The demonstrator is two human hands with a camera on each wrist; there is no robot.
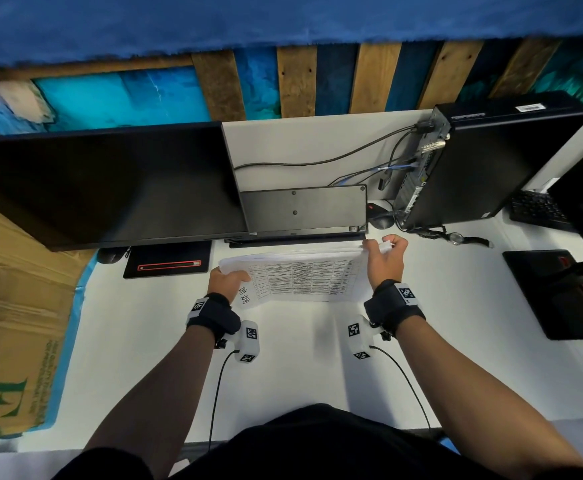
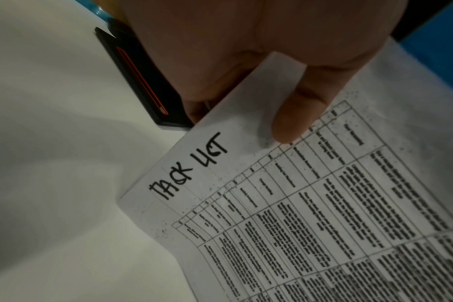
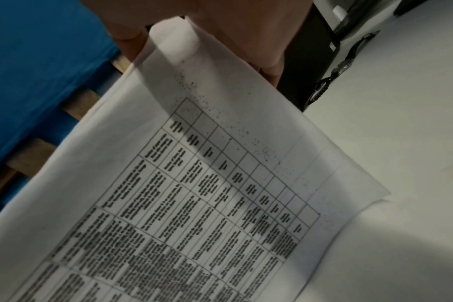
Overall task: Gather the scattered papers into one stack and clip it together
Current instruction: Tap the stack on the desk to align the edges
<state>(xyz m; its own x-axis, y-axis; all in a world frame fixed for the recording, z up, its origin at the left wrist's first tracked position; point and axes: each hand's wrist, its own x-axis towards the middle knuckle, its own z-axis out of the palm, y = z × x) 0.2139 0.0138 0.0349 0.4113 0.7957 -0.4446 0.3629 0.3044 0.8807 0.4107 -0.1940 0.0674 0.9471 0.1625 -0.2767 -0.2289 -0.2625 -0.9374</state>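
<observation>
A stack of white papers (image 1: pixel 300 275) is held between both hands over the white desk (image 1: pixel 283 358). Its top sheet carries a printed table and a handwritten heading at its left end. My left hand (image 1: pixel 227 277) grips the left end, its thumb (image 2: pixel 295 114) lying on top of the sheet (image 2: pixel 297 204) and the fingers underneath. At the far right corner my right hand (image 1: pixel 385 258) pinches the papers (image 3: pixel 194 194), and this hand (image 3: pixel 246 30) shows at the top of the right wrist view. The sheets sag slightly and cast a shadow on the desk. No clip is visible.
A dark monitor (image 1: pixel 103 188) stands at the back left, with an upturned keyboard (image 1: pixel 304 209) just behind the papers. Beside them are a mouse (image 1: pixel 380 216), a black computer case (image 1: pixel 484 161) and a wristwatch (image 1: pixel 456 237). A black pad (image 1: pixel 169 263) lies left, a cardboard box (image 1: pixel 13 306) beyond.
</observation>
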